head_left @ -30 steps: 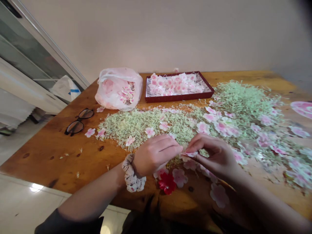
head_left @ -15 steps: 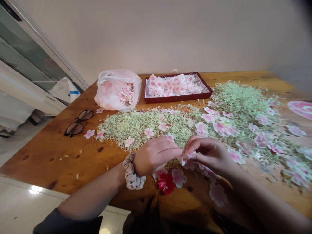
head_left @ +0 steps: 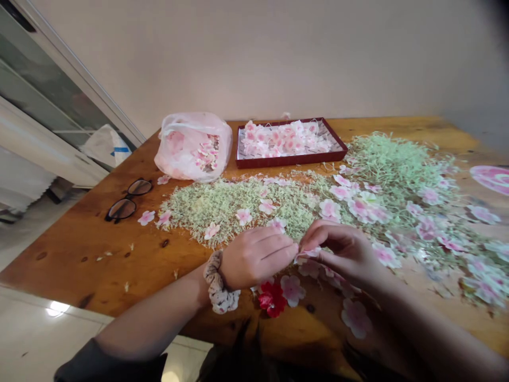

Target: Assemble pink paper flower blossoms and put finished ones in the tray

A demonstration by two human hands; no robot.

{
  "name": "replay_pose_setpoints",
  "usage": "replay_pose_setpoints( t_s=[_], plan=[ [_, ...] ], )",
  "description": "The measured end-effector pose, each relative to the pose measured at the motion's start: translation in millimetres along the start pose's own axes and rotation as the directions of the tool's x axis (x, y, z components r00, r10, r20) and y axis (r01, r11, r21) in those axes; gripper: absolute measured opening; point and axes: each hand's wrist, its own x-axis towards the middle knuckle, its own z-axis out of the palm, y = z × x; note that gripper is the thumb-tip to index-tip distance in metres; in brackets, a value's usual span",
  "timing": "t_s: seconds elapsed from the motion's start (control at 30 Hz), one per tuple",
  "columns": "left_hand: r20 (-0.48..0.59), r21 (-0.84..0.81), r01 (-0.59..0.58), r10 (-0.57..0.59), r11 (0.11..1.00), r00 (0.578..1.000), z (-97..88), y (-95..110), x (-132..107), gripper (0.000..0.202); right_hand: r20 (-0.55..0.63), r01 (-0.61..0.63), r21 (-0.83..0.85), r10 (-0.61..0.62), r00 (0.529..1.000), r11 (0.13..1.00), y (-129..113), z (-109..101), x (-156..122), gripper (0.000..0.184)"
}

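A small pink artificial blossom (head_left: 307, 253) was pinched narrowly by the right hand (head_left: 342, 252); the curled left hand (head_left: 257, 258) touched it, grip unclear.

Pale pink petal piece (head_left: 307, 253) largely concealed by the right hand (head_left: 342, 249); pink disc (head_left: 491, 179) cut off at far right.

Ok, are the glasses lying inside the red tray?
No, the glasses lie on the wooden table, left of the plastic bag, while the red tray holds pink flowers.
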Motion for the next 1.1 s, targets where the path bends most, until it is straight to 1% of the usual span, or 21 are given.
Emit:
replay_pose_setpoints(
  t_s=[0.13, 0.27, 0.33, 0.4, 0.47, 0.57, 0.6, 0.63, 0.67, 0.7, 0.73, 0.77, 0.8, 0.83, 0.87, 0.93, 0.97, 1.0, 1.03, 1.1],
  plan=[
    [-0.023, -0.028, 0.014, -0.015, 1.000, 1.000, 1.1, 1.5, 0.3, 0.015, 0.005, 0.029, 0.005, -0.029, 1.000, 1.000, 2.8, -0.8, 0.6, 0.003],
    [-0.022, -0.081, 0.005, -0.007, 0.997, 1.000, 2.1, 2.0, -0.9, 0.016, 0.040, 0.017, 0.044, -0.019, 0.999, 0.999, 3.0, -1.0, 2.2, 0.001],
    [-0.024, -0.118, 0.025, -0.028, 0.993, 0.999, 3.9, 2.8, -1.1, 0.015, 0.061, 0.006, 0.052, -0.009, 0.998, 0.999, 1.2, -0.7, 2.7, 0.001],
    [-0.036, -0.185, 0.089, -0.097, 0.979, 0.995, 6.6, 4.3, -0.4, 0.014, 0.055, -0.010, 0.052, 0.007, 0.998, 0.999, -1.6, -0.3, 2.4, 0.002],
    [-0.049, -0.273, 0.167, -0.187, 0.947, 0.981, 9.1, 6.0, 1.5, 0.011, 0.028, -0.032, 0.056, 0.030, 0.999, 0.998, -4.5, -0.6, 1.6, 0.005],
    [-0.068, -0.354, 0.238, -0.279, 0.904, 0.958, 10.2, 7.1, 4.7, 0.005, -0.020, -0.084, 0.128, 0.088, 0.996, 0.988, -6.0, -5.7, 1.0, 0.009],
    [-0.072, -0.353, 0.242, -0.284, 0.904, 0.956, 9.6, 6.6, 5.4, 0.004, -0.062, -0.100, 0.163, 0.112, 0.992, 0.981, -5.5, -9.6, 1.4, 0.012],
    [-0.071, -0.341, 0.239, -0.279, 0.909, 0.958, 8.8, 5.4, 5.7, 0.004, -0.140, -0.093, 0.197, 0.121, 0.983, 0.976, -4.6, -14.6, 2.1, 0.018],
    [-0.056, -0.323, 0.230, -0.261, 0.918, 0.964, 8.0, 3.8, 5.6, 0.004, -0.245, -0.091, 0.198, 0.139, 0.960, 0.976, -3.3, -20.8, 3.0, 0.024],
    [-0.028, -0.305, 0.219, -0.238, 0.927, 0.971, 7.2, 1.8, 5.2, 0.004, -0.369, -0.111, 0.148, 0.159, 0.916, 0.983, -1.9, -27.9, 4.1, 0.023],
    [0.011, -0.291, 0.208, -0.214, 0.934, 0.977, 6.8, -0.2, 4.6, 0.005, -0.498, -0.160, 0.052, 0.164, 0.851, 0.986, -0.2, -35.5, 5.1, 0.020],
    [0.055, -0.279, 0.201, -0.193, 0.939, 0.980, 6.7, -2.0, 3.9, 0.005, -0.584, -0.236, -0.073, 0.150, 0.798, 0.969, 1.7, -43.3, 6.0, 0.020],
    [0.101, -0.267, 0.199, -0.178, 0.943, 0.979, 6.9, -3.4, 3.2, 0.007, -0.617, -0.327, -0.214, 0.132, 0.776, 0.921, 4.0, -50.8, 6.5, 0.021],
    [0.140, -0.254, 0.198, -0.167, 0.947, 0.976, 7.4, -4.3, 2.6, 0.009, -0.612, -0.408, -0.360, 0.118, 0.782, 0.839, 6.9, -57.4, 6.8, 0.023],
    [0.172, -0.240, 0.196, -0.157, 0.951, 0.972, 8.0, -4.6, 2.2, 0.011, -0.590, -0.459, -0.487, 0.107, 0.800, 0.743, 10.5, -62.9, 6.9, 0.024],
    [0.216, -0.213, 0.188, -0.141, 0.959, 0.966, 9.4, -4.1, 2.1, 0.014, -0.524, -0.500, -0.665, 0.131, 0.842, 0.555, 19.4, -69.9, 6.3, 0.026],
    [0.229, -0.202, 0.186, -0.138, 0.961, 0.964, 9.9, -3.5, 2.3, 0.015, -0.499, -0.505, -0.711, 0.154, 0.853, 0.490, 24.3, -71.6, 5.9, 0.028],
    [0.237, -0.193, 0.188, -0.141, 0.963, 0.961, 10.3, -3.0, 2.5, 0.016, -0.481, -0.507, -0.734, 0.179, 0.858, 0.452, 29.0, -72.3, 5.5, 0.029],
    [0.242, -0.182, 0.196, -0.150, 0.963, 0.959, 10.5, -2.5, 2.7, 0.016, -0.468, -0.505, -0.746, 0.197, 0.862, 0.434, 33.0, -72.3, 5.2, 0.030],
    [0.243, -0.160, 0.223, -0.180, 0.962, 0.953, 10.5, -2.0, 2.8, 0.017, -0.458, -0.498, -0.749, 0.202, 0.866, 0.436, 37.2, -71.6, 5.0, 0.027]
  ],
)
